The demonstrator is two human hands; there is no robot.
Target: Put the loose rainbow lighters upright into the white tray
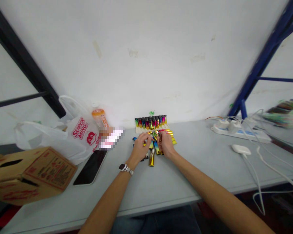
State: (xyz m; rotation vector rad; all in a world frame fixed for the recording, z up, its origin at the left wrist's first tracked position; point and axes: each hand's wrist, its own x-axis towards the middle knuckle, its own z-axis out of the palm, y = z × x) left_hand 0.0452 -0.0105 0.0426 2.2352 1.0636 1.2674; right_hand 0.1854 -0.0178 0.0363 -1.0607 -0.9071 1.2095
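Note:
My left hand [142, 146], with a watch [123, 167] on its wrist, has its fingers curled around a shiny cigarette lighter, mostly hidden. Beside it my right hand [167, 143] is closed on another lighter [157, 133], partly covered by the fingers. Several metallic yellow, blue and rainbow lighters lie loose about both hands; one gold lighter [151, 158] lies in front, between the wrists. Behind the hands, many black-topped rainbow lighters [150, 122] stand upright in rows in a white tray [138, 130] by the wall.
On the left are a cardboard box [48, 169], a white plastic bag [74, 139], an orange-capped bottle [100, 117] and a dark phone [90, 167]. To the right lie a power strip [239, 132], a white charger [241, 149] and loose cables. The table's front edge is near my body.

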